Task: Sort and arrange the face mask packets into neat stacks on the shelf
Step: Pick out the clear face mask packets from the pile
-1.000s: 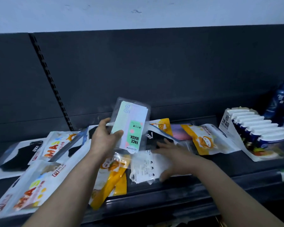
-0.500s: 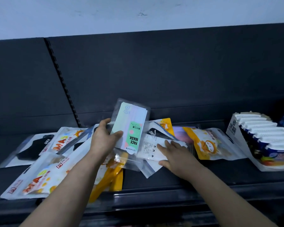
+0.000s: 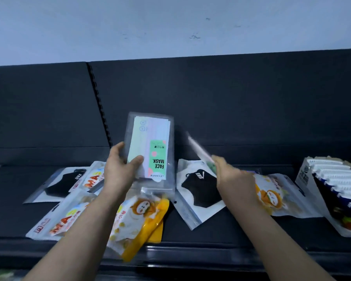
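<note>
My left hand (image 3: pixel 120 169) grips a clear packet with a green "FACE MASK" label (image 3: pixel 150 147), held upright above the dark shelf (image 3: pixel 241 226). My right hand (image 3: pixel 231 175) holds a thin pale packet (image 3: pixel 199 148) by its lower end, seen edge-on, blurred and tilted up to the left. Loose on the shelf lie a black-mask packet (image 3: pixel 199 189) between my hands, another black-mask packet (image 3: pixel 59 183) at far left, a yellow cartoon packet (image 3: pixel 144 222) under my left wrist, an orange cartoon packet (image 3: pixel 272 197) at right, and "MASK" lettered packets (image 3: pixel 57 222).
An open white carton of blue-and-white tubes (image 3: pixel 332 185) stands at the shelf's right end. The dark back panel (image 3: pixel 231 102) rises behind the shelf, with a slotted upright (image 3: pixel 98 104) at left. The shelf's front lip (image 3: pixel 190 252) runs below the packets.
My right hand has lifted a thin pale packet off the pile, uncovering the black-mask packet beneath. The left hand keeps the labelled packet upright. The view shifted left.
</note>
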The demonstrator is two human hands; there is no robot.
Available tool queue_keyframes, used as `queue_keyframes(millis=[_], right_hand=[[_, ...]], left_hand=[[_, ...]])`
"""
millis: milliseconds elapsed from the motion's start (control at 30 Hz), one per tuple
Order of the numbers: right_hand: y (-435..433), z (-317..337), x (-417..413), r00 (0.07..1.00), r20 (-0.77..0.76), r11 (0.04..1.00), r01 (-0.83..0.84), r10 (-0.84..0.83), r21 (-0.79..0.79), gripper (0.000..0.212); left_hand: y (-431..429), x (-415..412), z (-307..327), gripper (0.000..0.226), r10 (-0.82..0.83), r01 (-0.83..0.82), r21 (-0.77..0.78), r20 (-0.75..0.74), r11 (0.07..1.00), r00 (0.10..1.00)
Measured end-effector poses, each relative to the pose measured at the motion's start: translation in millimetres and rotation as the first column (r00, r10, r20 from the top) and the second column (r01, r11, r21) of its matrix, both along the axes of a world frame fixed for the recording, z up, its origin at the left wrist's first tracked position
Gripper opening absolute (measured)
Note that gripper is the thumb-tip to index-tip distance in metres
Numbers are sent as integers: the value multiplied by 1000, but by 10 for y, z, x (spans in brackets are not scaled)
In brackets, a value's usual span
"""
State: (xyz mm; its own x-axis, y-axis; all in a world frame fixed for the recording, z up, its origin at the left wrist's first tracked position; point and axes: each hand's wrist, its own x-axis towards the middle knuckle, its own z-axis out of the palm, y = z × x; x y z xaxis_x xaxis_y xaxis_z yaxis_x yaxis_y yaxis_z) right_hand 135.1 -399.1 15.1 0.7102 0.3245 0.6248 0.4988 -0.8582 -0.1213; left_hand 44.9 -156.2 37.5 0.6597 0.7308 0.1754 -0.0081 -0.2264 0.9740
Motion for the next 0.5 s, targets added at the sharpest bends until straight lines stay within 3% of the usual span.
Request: queue_keyframes(millis=[67,133,233,300,500], right_hand=[[145,223,-9,995,-96,986,9,7,164,37],[360,392,-58,968,-218,944,-44,121,327,31],[754,511,-289,899,-162,753,-231,408,616,31],[1054,464,-424,821,-200,679,-277,535,679,29],[1832,156,-981,659,-405,690,-242,633,682,35]], left_hand=[[153,-147,62,58,69,-70,35,19,997,997],[315,-322,82,57,108,-109,49,26,993,994],[542,-613,58,55,167,-167,79,1,983,986],[721,-870,36,55,208,-205,82,-22,975,978],[1404,-1724,-64,69,333,-307,167,-162,937,929]])
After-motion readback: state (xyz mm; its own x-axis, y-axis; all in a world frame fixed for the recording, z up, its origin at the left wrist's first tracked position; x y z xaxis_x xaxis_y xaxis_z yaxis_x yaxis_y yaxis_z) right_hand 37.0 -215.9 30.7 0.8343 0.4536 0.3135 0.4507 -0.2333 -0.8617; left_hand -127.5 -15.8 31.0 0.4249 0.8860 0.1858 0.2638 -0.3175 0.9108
